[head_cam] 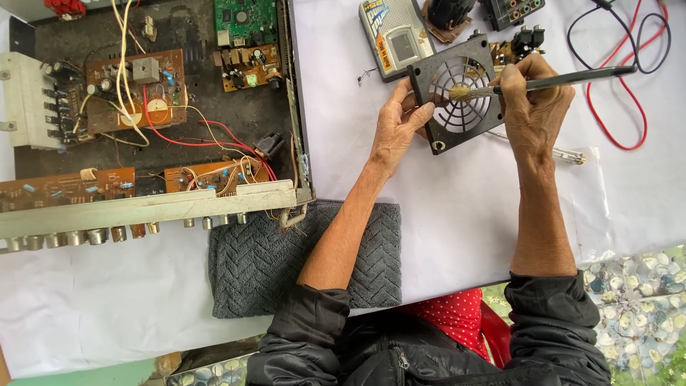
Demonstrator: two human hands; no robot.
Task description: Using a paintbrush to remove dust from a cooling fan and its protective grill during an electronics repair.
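Two hands work over our white table (457,214): our left hand (400,129) pinches the black fan grille (457,93) by its edge, while our right hand (532,100) closes around a brush (543,82), bristles touching the grille's middle.

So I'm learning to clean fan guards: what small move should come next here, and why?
Probably sweep the brush outward along the next slot: its bristles sit near the fan guard's centre, the left hand steadies the edge, and the right hand holds the handle.
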